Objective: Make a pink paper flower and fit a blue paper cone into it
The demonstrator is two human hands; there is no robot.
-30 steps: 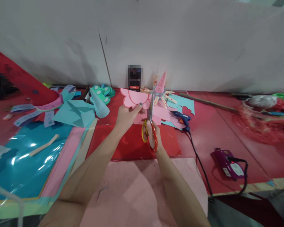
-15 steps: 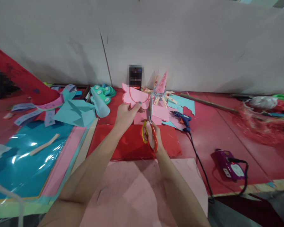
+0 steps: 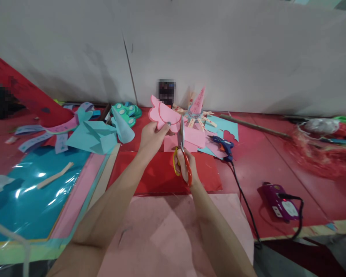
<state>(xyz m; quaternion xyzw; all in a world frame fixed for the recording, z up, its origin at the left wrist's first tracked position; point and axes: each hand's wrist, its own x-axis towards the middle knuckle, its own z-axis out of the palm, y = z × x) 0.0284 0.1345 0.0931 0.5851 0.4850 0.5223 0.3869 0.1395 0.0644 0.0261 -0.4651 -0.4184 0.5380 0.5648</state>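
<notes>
A pink paper piece (image 3: 167, 115) with a scalloped edge and a darker curved line is pinched in my left hand (image 3: 153, 136), its thumb on the paper's lower edge. My right hand (image 3: 188, 163) is closed round the handles of scissors (image 3: 186, 169), one handle red and the other yellow. The metal blades point up and meet the right end of the pink piece. Behind the scissors lie flat pink sheets (image 3: 194, 138). Below both hands is a red sheet (image 3: 152, 175).
A glue gun (image 3: 226, 146) with a black cord lies right of my hands, and a purple power box (image 3: 279, 202) farther right. A pink cone (image 3: 198, 102) stands behind. Left are a light blue cone (image 3: 123, 129), folded blue paper (image 3: 92, 136) and a red cone (image 3: 31, 96).
The pink piece has tilted, its left end turning slightly upward. The scissor blades have shifted a little to the left along with it.
</notes>
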